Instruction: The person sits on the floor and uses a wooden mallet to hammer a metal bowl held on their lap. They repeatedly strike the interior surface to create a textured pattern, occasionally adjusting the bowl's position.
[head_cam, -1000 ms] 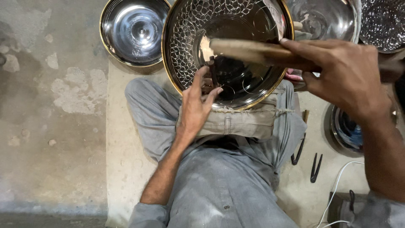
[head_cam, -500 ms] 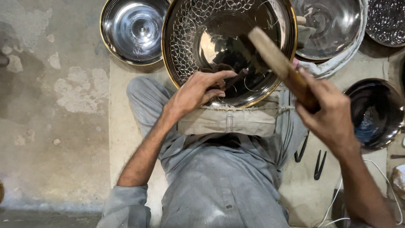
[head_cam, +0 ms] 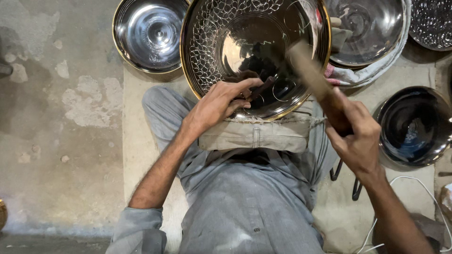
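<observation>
A large shiny metal bowl [head_cam: 212, 42] with a gold rim and a hammered ring pattern leans on a cloth pad [head_cam: 259, 136] on my lap. My left hand [head_cam: 219, 101] rests on the bowl's inner lower side and pinches a small dark punch [head_cam: 261, 88] against the metal. My right hand [head_cam: 355, 136] grips the wooden handle of a mallet [head_cam: 313, 80], raised over the bowl and blurred.
Plain steel bowl [head_cam: 150, 33] on the floor at upper left. Another bowl [head_cam: 372, 28] on a cloth at upper right, a dark bowl [head_cam: 414, 127] at right. Black tongs [head_cam: 346, 181] and a white cable [head_cam: 423, 188] lie by my right leg.
My right hand has swung the mallet from lying across the bowl to a raised, angled position at the right. My left hand shifted lower on the bowl with the punch.
</observation>
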### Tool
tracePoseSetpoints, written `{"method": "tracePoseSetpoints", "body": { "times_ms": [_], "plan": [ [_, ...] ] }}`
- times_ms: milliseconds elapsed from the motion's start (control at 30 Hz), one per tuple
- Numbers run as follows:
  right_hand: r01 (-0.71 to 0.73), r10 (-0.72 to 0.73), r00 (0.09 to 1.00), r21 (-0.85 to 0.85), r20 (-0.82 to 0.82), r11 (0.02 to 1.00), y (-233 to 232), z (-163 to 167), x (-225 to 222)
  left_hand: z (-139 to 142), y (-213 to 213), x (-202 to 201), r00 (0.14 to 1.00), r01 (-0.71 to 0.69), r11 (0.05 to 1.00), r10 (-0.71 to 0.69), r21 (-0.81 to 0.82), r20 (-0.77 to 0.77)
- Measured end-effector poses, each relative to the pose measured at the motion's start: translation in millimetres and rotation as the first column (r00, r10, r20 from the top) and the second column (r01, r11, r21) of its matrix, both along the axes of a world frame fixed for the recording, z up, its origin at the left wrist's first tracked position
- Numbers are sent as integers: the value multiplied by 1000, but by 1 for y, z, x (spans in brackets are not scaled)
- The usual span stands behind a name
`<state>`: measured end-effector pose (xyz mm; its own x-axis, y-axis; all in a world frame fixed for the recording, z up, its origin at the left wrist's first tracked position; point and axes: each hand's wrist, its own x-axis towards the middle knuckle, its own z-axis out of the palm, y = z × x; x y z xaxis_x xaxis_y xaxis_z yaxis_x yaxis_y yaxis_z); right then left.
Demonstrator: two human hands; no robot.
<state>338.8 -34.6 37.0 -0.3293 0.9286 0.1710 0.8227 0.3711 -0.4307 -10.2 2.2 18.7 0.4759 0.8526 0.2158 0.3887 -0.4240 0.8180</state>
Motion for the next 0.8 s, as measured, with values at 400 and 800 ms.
{"method": "tracePoseSetpoints", "body": {
  "times_ms": [400, 800],
  "plan": [
    [-69, 89, 956, -79, 279, 994, 61, 36, -16, 7, -18, 12, 950, -311, 945, 307, -100, -52],
    [-197, 217, 923, -95, 318, 976, 99, 64, -41, -14, -31, 20, 874, -476, 870, 485, -131, 41]
  ]
}}
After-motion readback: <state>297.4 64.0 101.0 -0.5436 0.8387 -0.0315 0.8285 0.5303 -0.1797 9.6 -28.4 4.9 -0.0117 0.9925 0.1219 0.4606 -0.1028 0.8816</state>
